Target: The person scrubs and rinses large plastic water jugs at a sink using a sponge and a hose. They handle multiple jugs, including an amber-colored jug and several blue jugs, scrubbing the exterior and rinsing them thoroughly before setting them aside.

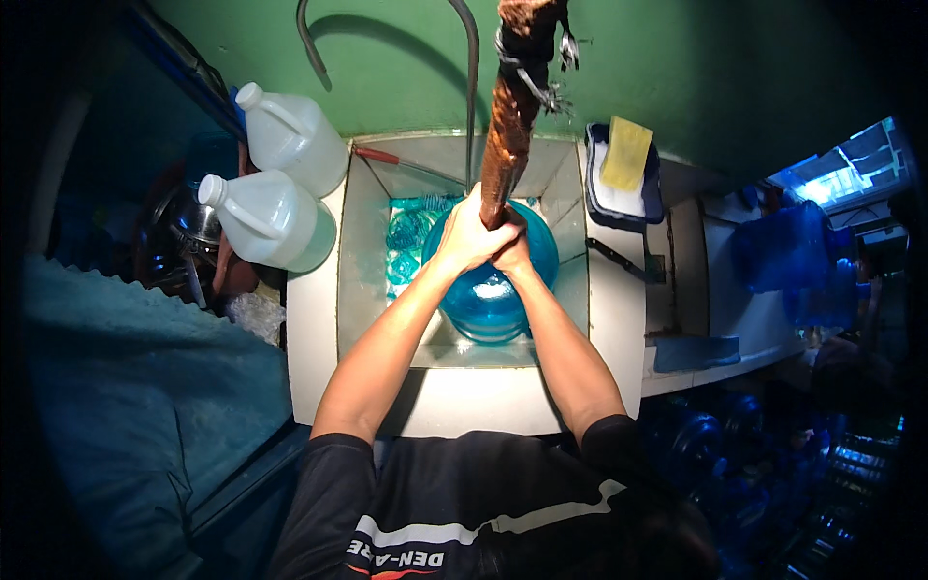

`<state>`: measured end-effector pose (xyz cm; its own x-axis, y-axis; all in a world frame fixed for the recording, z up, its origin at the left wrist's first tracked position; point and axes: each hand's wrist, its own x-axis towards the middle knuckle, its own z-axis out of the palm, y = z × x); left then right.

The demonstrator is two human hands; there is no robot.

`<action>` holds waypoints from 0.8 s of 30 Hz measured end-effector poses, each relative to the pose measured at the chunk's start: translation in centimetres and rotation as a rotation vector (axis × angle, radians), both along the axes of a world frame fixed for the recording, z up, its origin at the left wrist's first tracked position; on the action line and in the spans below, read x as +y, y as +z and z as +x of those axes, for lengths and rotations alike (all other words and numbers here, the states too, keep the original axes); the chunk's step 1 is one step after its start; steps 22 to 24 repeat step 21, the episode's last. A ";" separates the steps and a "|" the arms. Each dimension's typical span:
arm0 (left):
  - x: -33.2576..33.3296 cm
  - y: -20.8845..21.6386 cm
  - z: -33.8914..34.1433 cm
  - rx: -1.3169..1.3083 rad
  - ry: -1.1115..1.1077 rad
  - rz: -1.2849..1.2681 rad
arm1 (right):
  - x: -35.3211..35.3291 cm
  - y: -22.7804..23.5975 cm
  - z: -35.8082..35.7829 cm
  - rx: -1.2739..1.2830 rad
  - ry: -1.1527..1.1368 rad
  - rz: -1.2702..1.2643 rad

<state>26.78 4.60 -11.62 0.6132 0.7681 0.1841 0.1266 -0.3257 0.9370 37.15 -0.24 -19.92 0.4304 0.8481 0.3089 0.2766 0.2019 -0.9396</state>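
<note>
A large round blue water jug stands in a tiled sink in front of me. Above its top, my left hand is wrapped round the lower end of a long brown stick with a rough surface. My right hand is closed on the same end, pressed against the left. Dark material and silvery wire are bound round the stick higher up. Its lower tip and the jug's mouth are hidden by my hands. Clear blue-green plastic pieces lie beside the jug on the sink's left side.
Two white plastic gallon jugs stand on the left ledge. A red-handled tool lies along the sink's back. To the right are a dark tray with a yellow sponge and a black-handled knife. A dark hose hangs against the green wall.
</note>
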 end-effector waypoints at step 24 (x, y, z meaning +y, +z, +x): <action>-1.3 10.3 -4.4 0.516 0.108 0.684 | 1.4 10.6 -2.4 0.062 0.218 0.206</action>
